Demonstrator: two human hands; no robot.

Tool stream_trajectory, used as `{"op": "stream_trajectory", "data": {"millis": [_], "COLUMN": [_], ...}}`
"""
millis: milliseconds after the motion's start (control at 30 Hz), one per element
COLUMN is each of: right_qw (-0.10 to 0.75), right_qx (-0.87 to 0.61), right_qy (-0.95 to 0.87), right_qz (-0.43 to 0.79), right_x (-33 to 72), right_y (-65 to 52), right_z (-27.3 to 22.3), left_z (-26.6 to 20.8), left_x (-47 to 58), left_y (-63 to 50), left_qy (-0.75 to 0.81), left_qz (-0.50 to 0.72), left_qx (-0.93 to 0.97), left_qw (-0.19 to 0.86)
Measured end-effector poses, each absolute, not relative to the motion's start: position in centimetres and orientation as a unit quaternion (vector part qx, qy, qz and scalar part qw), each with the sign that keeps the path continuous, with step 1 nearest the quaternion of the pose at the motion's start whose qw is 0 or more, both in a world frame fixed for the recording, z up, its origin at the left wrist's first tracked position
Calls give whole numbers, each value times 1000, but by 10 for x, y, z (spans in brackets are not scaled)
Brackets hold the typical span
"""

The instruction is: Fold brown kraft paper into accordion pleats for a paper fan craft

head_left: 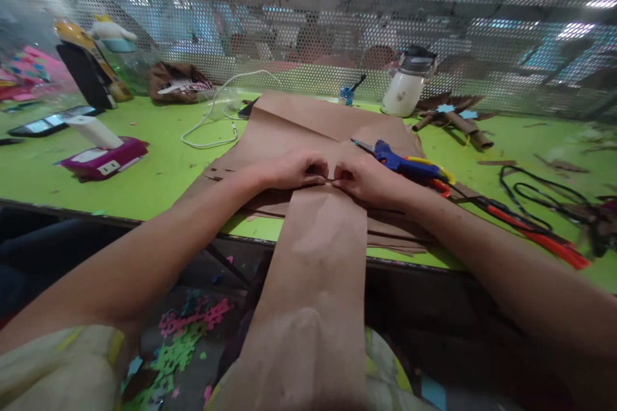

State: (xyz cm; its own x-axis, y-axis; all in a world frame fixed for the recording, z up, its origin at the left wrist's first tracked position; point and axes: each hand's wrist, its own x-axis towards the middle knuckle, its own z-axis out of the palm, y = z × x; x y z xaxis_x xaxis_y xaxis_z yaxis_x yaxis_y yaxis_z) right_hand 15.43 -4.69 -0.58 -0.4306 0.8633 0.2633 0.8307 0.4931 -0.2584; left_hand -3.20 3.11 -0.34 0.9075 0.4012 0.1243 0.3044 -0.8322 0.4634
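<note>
A long strip of brown kraft paper hangs from the table's edge down over my lap. At its far end, my left hand pinches the edge between thumb and fingers. Close beside it, my right hand pinches the same edge, the two sets of fingertips nearly meeting. That edge looks narrowly folded or rolled, though the fingers hide part of it. Under both hands lies a stack of brown paper sheets. A blue glue gun rests on the stack, right of my right hand, with yellow- and red-handled tools partly beneath it.
The green table ends at a perforated metal screen. A purple power socket and white cable lie left. A white bottle, paper rolls and black cord are right. Colored scraps litter the floor.
</note>
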Motion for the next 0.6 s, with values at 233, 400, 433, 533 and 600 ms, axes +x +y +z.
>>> {"op": "stream_trajectory", "data": {"millis": [233, 400, 433, 533, 600], "right_qw": [161, 125, 116, 94, 83], "right_qx": [-490, -463, -457, -446, -444], "right_qy": [-855, -877, -882, -889, -890], "right_qz": [52, 5, -8, -46, -69], "right_x": [156, 162, 163, 163, 162], "right_y": [-51, -53, -53, -59, -64], "right_z": [-3, -8, -9, -8, -6], "left_z": [-7, -11, -11, -7, -5], "left_x": [-34, -35, -35, -35, -35], "left_y": [31, 28, 27, 22, 20], "left_qy": [185, 155, 148, 131, 129], "left_qz": [108, 139, 144, 151, 146], "left_qx": [950, 952, 954, 959, 963], "left_qw": [228, 222, 218, 199, 184]}}
